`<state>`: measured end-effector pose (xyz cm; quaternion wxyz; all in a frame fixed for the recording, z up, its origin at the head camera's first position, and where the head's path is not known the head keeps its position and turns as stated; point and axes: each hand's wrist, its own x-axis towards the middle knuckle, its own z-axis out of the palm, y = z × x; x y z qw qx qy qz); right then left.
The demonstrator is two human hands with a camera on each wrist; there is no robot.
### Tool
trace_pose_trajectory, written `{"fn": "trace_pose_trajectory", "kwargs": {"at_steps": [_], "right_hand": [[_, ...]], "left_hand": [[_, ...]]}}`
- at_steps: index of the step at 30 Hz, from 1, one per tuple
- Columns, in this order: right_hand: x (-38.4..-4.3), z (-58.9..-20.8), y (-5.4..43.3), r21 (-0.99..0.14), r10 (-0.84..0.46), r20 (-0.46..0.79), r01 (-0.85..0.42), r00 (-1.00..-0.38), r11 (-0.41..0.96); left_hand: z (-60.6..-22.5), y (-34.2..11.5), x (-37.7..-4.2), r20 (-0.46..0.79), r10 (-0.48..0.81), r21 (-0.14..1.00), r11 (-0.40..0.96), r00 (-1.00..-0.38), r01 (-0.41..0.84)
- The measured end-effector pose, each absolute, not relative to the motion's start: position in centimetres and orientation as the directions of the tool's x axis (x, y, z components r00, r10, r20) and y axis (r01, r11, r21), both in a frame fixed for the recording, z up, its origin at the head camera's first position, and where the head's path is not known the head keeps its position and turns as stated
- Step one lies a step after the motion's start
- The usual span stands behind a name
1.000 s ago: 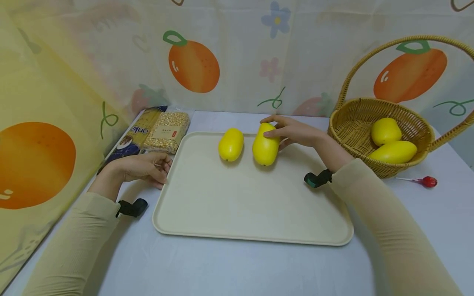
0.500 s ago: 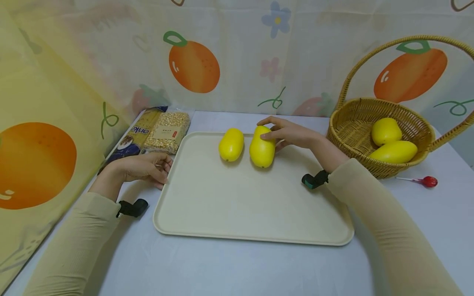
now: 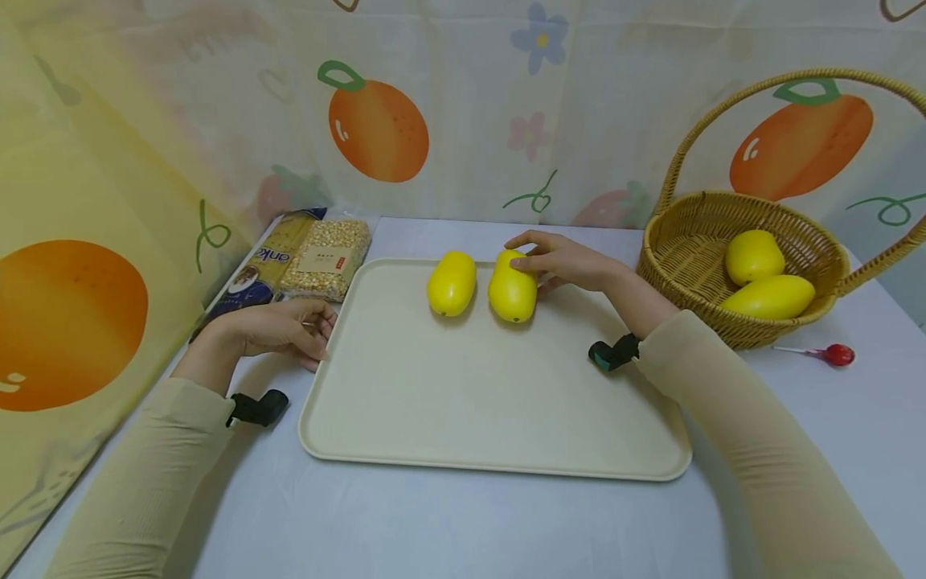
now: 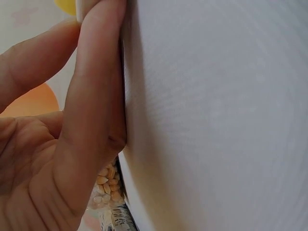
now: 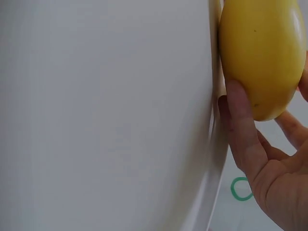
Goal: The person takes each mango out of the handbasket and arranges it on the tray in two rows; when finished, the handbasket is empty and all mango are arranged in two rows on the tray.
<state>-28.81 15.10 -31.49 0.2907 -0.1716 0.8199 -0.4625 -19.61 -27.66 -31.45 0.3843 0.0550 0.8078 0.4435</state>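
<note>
My right hand (image 3: pixel 567 259) grips the upper part of a smooth yellow oblong fruit (image 3: pixel 512 299) at the back of the beige tray (image 3: pixel 470 402). In the right wrist view, fingertips lie along the side of this fruit (image 5: pixel 262 53), low over the tray. A similar yellow fruit (image 3: pixel 452 284) lies just left of it, with a narrow gap between. At the tray's left rim my left hand (image 3: pixel 282 330) pinches the edge between thumb and fingers. The left wrist view has these fingers (image 4: pixel 91 86) meeting at the pale rim (image 4: pixel 83 8), low along the white tabletop.
A wicker basket (image 3: pixel 683 241) with a tall handle stands at the right, holding two more yellow fruits (image 3: pixel 768 297). A red lollipop (image 3: pixel 837 355) lies before it. Behind my left hand are a bag of corn kernels (image 3: pixel 329 249) and a blue-and-gold packet (image 3: pixel 264 261). A printed cloth hangs behind.
My right hand has shifted the yellow fruit slightly left, toward the other one, and its lower end has moved slightly back since half a second ago. My left hand stays at the rim.
</note>
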Motion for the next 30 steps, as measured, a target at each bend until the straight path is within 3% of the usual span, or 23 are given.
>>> {"fn": "trace_pose_trajectory", "kwargs": {"at_steps": [30], "right_hand": [[-28.6, -31.27, 15.2, -0.853, -0.511, -0.308, -0.006, -0.803, 0.522]], "left_hand": [[-31.58, -27.74, -19.56, -0.568, 0.435, 0.765, 0.591, -0.699, -0.255]]}}
